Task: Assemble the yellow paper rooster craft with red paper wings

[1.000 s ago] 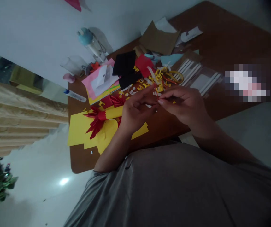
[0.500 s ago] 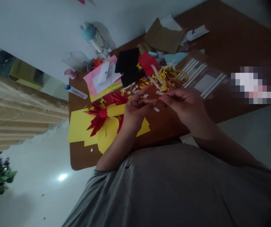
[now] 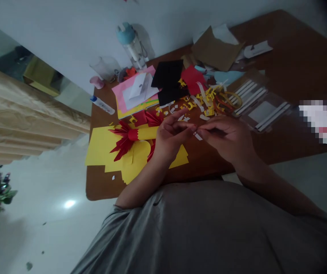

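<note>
We see the right hand [image 3: 226, 140] closed to a pinch at its fingertips [image 3: 206, 127] (whatever they grip is too small to tell), just beside the half-open left hand [image 3: 170, 139], above a white paper strip [image 3: 198, 136] on a brown table [image 3: 300, 64]. Farther out, a clear plastic sleeve [image 3: 262, 108] holds white strips — a blue-capped clear bottle [image 3: 130, 47] and a clear cup [image 3: 100, 67] stand near the wall, their contents too dim to tell. To the left, a red paper fan [image 3: 125, 139] lies on yellow card [image 3: 97, 146].
</note>
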Demonstrator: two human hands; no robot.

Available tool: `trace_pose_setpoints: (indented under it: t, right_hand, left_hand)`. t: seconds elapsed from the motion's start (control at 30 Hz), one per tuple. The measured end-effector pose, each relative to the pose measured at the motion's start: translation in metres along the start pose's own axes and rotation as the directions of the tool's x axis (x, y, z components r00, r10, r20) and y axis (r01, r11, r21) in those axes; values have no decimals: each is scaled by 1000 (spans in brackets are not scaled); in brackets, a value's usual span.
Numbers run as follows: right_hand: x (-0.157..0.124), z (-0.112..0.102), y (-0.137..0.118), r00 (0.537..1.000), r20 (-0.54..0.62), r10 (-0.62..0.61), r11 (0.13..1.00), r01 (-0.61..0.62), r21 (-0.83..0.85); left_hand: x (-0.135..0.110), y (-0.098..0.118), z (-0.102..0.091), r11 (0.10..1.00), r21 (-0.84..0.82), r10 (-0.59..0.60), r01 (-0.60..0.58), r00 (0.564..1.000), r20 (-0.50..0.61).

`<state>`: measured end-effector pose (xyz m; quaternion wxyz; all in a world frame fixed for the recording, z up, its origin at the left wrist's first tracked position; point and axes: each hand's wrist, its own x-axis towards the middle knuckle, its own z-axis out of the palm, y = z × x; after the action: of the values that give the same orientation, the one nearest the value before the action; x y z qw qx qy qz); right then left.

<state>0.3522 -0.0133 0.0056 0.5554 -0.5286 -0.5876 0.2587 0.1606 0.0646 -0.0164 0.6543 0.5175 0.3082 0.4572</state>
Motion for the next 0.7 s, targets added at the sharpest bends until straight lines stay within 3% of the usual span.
trace_pose_setpoints:
  t: [0.27,0.5,0.7]
  right_hand:
    - [0,19,7,982,1,187,967,-184,176]
    - [0,39,11,937,-10,348,842,-308,443]
    - [2,47,4,920,15,390,811,-352,468]
  left_hand:
    - [-5,10,-9,993,116,34,-34,999,-4]
    - [-8,15,-15,988,148,41,-42,999,7]
    - [-9,14,-21,986,149,70,-79,995,68]
